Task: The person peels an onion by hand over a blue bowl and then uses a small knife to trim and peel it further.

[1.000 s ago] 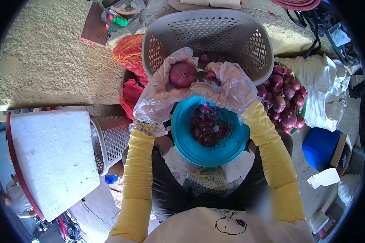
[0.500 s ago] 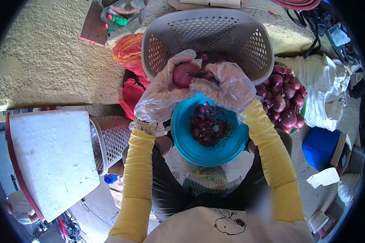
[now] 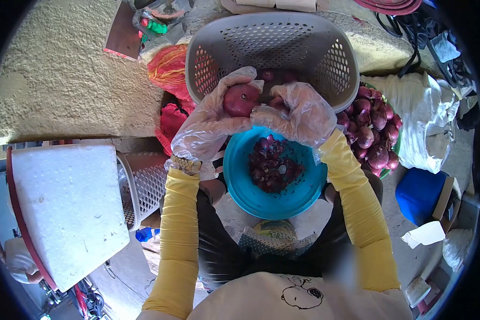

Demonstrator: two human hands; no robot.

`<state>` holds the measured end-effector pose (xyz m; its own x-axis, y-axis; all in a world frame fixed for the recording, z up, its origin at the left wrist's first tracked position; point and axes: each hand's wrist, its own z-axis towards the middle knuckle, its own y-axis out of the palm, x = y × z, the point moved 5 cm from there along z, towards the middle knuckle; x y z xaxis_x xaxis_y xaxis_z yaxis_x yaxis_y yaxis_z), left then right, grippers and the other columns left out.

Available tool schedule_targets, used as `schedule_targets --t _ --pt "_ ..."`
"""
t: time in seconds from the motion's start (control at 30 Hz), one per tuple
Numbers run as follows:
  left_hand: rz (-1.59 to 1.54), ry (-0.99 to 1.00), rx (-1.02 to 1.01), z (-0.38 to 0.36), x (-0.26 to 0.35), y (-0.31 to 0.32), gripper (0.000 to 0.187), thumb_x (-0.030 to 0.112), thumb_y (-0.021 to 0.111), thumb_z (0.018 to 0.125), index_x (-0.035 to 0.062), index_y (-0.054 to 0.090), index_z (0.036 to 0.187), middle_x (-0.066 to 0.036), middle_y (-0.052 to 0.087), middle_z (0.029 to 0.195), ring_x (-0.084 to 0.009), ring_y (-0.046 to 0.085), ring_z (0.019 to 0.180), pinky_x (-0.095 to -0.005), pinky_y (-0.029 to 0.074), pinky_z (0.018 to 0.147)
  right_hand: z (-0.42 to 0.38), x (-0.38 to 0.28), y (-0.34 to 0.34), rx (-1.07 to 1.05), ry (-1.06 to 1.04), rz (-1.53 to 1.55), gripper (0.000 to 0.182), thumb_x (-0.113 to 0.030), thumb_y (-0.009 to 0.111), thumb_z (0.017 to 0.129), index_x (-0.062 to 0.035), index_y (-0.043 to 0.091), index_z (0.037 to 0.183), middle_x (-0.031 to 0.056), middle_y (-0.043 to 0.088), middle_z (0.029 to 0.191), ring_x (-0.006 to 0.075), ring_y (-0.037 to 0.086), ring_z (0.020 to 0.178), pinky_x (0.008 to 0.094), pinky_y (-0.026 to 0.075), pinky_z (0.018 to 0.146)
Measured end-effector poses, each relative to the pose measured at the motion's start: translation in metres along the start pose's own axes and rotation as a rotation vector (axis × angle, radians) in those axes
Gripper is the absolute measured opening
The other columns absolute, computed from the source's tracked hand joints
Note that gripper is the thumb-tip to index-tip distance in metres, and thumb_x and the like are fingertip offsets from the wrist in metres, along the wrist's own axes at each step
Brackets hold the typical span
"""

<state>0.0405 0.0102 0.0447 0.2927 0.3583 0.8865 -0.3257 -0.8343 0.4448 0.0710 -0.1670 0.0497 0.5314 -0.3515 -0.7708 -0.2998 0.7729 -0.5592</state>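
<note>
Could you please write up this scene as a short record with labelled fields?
Left hand: gloved in clear plastic, holding a large red onion
Right hand: gloved likewise, fingers curled around a reddish piece, mostly hidden
Below hands: blue basin containing dark red scraps
Beyond hands: grey perforated basket, a few onions inside
Right side: heaped red onions, white sack
Left side: white board

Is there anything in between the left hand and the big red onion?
Just a thin, see-through plastic glove. The left hand wears it and is already holding the red onion. I can't see anything else between them.
</note>
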Motion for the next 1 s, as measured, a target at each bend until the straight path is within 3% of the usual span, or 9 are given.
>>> schedule_targets --t 0.23,0.43,0.53,0.7,0.83,0.93,1.0 --pt "0.066 0.01 -0.007 0.001 0.001 0.0 0.082 0.001 0.083 0.078 0.0069 0.043 0.149 -0.007 0.056 0.137 -0.0192 0.054 0.128 -0.0332 0.042 0.114 -0.001 0.0 0.003 0.089 -0.084 -0.085 0.047 -0.047 0.081 0.086 -0.0014 0.072 0.093 0.0182 0.062 0.071 0.0338 0.059 0.063 0.0417 0.049 0.061" --pt "0.005 0.006 -0.022 0.001 0.0 0.002 0.08 0.0 0.082 0.078 0.0076 0.044 0.148 -0.006 0.056 0.136 -0.0179 0.053 0.128 -0.0328 0.041 0.114 0.002 0.003 0.006 -0.026 0.03 0.0 0.049 -0.05 0.077 0.09 -0.0013 0.072 0.094 0.0173 0.059 0.068 0.0335 0.057 0.06 0.0423 0.048 0.06" --pt "0.037 0.015 -0.021 0.002 -0.001 0.002 0.079 -0.001 0.081 0.078 0.0079 0.045 0.147 -0.005 0.055 0.136 -0.0174 0.052 0.128 -0.0327 0.04 0.115 0.001 0.003 0.006 0.007 -0.003 0.027 0.049 -0.05 0.075 0.092 -0.0011 0.071 0.092 0.0158 0.058 0.065 0.0304 0.054 0.058 0.0412 0.047 0.058" --pt "0.095 0.016 -0.034 0.002 -0.002 0.001 0.078 -0.004 0.079 0.078 0.0081 0.045 0.147 -0.005 0.055 0.135 -0.0175 0.052 0.129 -0.0324 0.037 0.116 0.001 0.005 0.01 -0.153 0.217 0.19 0.048 -0.048 0.072 0.095 -0.0016 0.068 0.083 0.0135 0.053 0.061 0.0271 0.044 0.055 0.04 0.043 0.056" --pt "0.091 0.002 -0.012 0.001 -0.002 0.002 0.08 -0.005 0.078 0.077 0.0075 0.045 0.148 -0.005 0.055 0.135 -0.0171 0.052 0.129 -0.0321 0.037 0.116 0.001 0.005 0.01 -0.154 0.191 0.175 0.049 -0.047 0.071 0.096 -0.0019 0.066 0.078 0.0122 0.05 0.059 0.0257 0.041 0.055 0.0398 0.042 0.056" --pt "0.089 0.028 -0.065 0.0 -0.003 0.001 0.075 -0.001 0.075 0.082 0.007 0.044 0.149 -0.007 0.055 0.136 -0.0191 0.052 0.129 -0.0333 0.038 0.116 0.0 0.007 0.01 -0.123 0.142 0.143 0.05 -0.046 0.071 0.096 -0.002 0.063 0.073 0.0113 0.049 0.059 0.0242 0.041 0.055 0.0397 0.041 0.056" --pt "-0.144 0.054 -0.146 -0.001 -0.001 0.004 0.074 0.024 0.072 0.094 0.0006 0.036 0.154 -0.015 0.054 0.144 -0.0251 0.054 0.133 -0.0407 0.041 0.116 0.001 0.003 0.007 -0.12 0.103 0.161 0.044 -0.042 0.071 0.097 -0.0021 0.068 0.08 0.0114 0.05 0.059 0.0245 0.041 0.055 0.0395 0.041 0.056"
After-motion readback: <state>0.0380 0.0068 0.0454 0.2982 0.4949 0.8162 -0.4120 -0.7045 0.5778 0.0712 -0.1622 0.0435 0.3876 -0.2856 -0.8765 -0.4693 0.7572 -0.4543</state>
